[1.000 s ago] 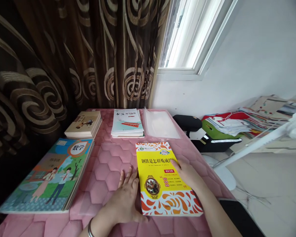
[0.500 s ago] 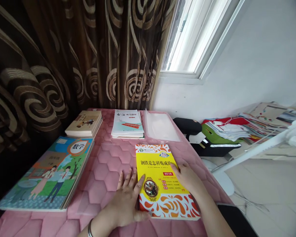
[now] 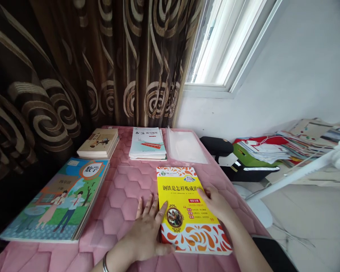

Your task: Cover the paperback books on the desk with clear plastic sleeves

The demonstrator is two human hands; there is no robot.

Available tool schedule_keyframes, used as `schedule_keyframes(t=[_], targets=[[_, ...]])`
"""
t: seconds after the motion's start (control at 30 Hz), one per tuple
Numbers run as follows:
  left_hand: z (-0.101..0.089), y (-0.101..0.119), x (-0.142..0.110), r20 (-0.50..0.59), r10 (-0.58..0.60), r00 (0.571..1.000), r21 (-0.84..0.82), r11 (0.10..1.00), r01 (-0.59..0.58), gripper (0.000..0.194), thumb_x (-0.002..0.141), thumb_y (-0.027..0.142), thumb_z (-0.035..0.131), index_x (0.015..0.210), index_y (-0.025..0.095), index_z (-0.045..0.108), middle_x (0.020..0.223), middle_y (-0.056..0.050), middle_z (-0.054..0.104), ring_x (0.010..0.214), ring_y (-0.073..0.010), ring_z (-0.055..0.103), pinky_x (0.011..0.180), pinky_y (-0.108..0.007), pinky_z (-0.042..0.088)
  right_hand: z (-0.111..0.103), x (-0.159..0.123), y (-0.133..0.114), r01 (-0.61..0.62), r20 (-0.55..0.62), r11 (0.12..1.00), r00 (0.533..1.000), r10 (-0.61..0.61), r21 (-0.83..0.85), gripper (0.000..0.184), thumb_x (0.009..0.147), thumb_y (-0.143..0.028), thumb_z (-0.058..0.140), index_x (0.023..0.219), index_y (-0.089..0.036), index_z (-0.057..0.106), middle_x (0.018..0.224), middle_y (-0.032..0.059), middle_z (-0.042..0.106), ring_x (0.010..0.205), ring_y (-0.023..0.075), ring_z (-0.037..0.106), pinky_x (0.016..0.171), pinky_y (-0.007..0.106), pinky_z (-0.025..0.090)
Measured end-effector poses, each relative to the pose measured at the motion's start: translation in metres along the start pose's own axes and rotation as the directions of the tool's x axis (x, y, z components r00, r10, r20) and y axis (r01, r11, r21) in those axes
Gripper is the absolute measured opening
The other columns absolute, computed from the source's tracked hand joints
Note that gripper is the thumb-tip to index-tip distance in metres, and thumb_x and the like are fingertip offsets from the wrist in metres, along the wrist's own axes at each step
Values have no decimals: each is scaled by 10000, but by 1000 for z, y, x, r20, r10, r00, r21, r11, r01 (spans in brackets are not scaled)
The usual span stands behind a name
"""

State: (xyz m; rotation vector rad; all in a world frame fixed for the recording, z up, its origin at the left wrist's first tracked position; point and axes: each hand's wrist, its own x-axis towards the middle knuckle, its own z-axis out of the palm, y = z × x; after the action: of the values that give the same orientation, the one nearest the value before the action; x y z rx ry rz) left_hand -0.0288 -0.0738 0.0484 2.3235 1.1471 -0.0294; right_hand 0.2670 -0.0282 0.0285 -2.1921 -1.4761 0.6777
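A pink quilted cover point(image 3: 124, 153) spreads beneath the yellow book point(image 3: 188, 211), which lies flat and face up. Left of that book sits a stack of blue-fronted textbooks point(image 3: 56, 204); beyond it lie clear plastic sleeves point(image 3: 188, 146) and white booklets point(image 3: 147, 142). The left hand point(image 3: 146, 232) rests at its left edge, fingers spread, index on the cover; the right hand point(image 3: 217, 204) bends over its right edge, though whether those fingers grip I can't tell.
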Motion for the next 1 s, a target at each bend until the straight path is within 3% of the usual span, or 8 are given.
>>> schedule_keyframes(t=[0.27, 0.4, 0.43, 0.53, 0.63, 0.77, 0.9, 1.0], targets=[[-4, 4, -2, 5, -4, 1000, 1, 1000, 4, 1079, 710, 772, 545, 1526, 276, 42, 1601, -130, -15, 1453, -379, -98, 1130, -661, -40, -8, 2, -2, -44, 216, 972, 976, -7, 230, 453, 854, -574, 462, 861, -173, 674, 800, 96, 748, 758, 263, 717, 599, 290, 510], [-18, -10, -7, -152, -146, 977, 56, 986, 156, 715, 877, 629, 442, 1496, 312, 275, 1602, -100, 178, 1466, -352, 129, 1148, -603, 159, -6, 3, -1, -27, 192, 980, 981, -11, 195, 433, 843, -548, 488, 883, -167, 690, 780, 98, 746, 766, 267, 715, 604, 286, 506], [-22, -17, -9, -256, -255, 933, 89, 954, 285, 625, 918, 555, 417, 1474, 279, 346, 1578, -124, 259, 1440, -360, 228, 1124, -591, 238, -6, 3, 0, -30, 191, 982, 982, -6, 185, 434, 841, -547, 490, 876, -165, 692, 778, 102, 745, 766, 270, 714, 602, 286, 504], [-31, -39, -17, -555, -486, 675, 141, 745, 652, 532, 945, 380, 418, 1400, 109, 464, 1414, -258, 455, 1237, -393, 500, 948, -532, 458, -5, 5, 1, -37, 196, 982, 981, 0, 185, 429, 834, -544, 505, 858, -163, 701, 770, 106, 744, 763, 273, 715, 599, 288, 498], [-34, -57, -24, -624, -536, 569, 167, 619, 767, 561, 930, 327, 439, 1383, -3, 443, 1181, -314, 575, 1034, -379, 616, 747, -432, 544, -5, 5, 2, -34, 197, 979, 980, -6, 199, 430, 832, -548, 504, 841, -165, 700, 780, 108, 747, 767, 271, 716, 600, 282, 497], [-34, -68, -27, -574, -624, 530, 119, 577, 808, 579, 894, 303, 508, 1368, -20, 434, 1091, -295, 613, 951, -353, 656, 706, -383, 535, -3, 5, 3, -36, 210, 973, 978, -13, 229, 412, 811, -546, 536, 828, -167, 696, 785, 110, 749, 770, 276, 718, 608, 283, 504], [-44, -74, -28, -466, -670, 578, 6, 651, 759, 348, 873, 195, 516, 1170, 22, 578, 994, -210, 683, 949, -271, 681, 768, -312, 505, -2, 7, 5, -36, 206, 961, 978, -22, 273, 419, 792, -558, 562, 806, -159, 689, 763, 116, 746, 750, 283, 719, 607, 296, 518], [-65, -68, -31, -511, -636, 578, 7, 670, 743, 263, 896, 132, 410, 997, 90, 649, 966, -168, 698, 923, -242, 687, 750, -295, 491, -3, 8, 5, -23, 233, 952, 971, -52, 306, 420, 787, -552, 572, 816, -149, 686, 780, 122, 749, 758, 288, 723, 611, 300, 534]])
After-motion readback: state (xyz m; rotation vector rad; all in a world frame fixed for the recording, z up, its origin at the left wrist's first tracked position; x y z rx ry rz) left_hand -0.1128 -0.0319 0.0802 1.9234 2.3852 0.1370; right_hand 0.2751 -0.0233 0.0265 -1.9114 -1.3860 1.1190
